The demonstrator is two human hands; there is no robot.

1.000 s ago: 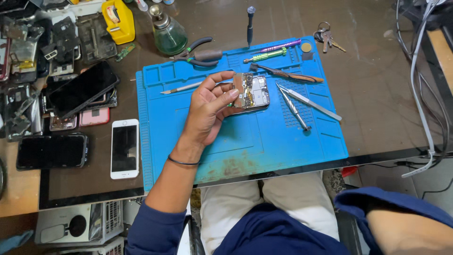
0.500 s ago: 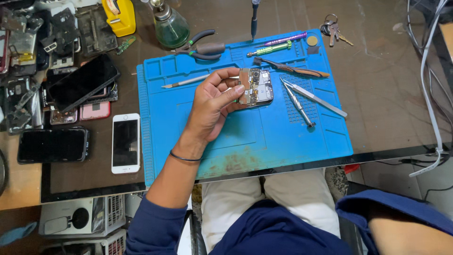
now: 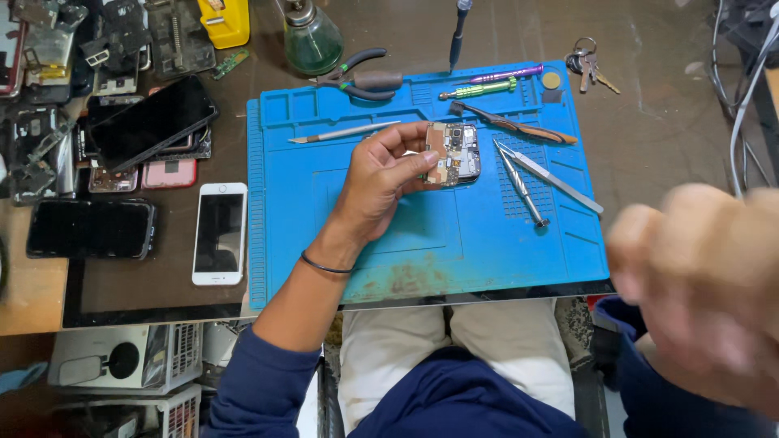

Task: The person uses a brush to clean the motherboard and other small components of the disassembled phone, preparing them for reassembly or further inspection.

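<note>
While the left hand (image 3: pixel 381 182) pinches the opened-up phone with bare circuit board (image 3: pixel 451 155), the silver tweezers (image 3: pixel 519 180) lie untouched on the blue silicone mat (image 3: pixel 454 235) (blurry right hand (image 3: pixel 702 284), grip unclear), so board work looks barely started.

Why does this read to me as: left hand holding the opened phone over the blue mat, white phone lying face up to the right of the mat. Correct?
Not quite. The left hand does hold the opened phone over the blue mat, but the head view shows the white phone lying face up to the left of the mat, on the dark tabletop, not to its right.
</note>
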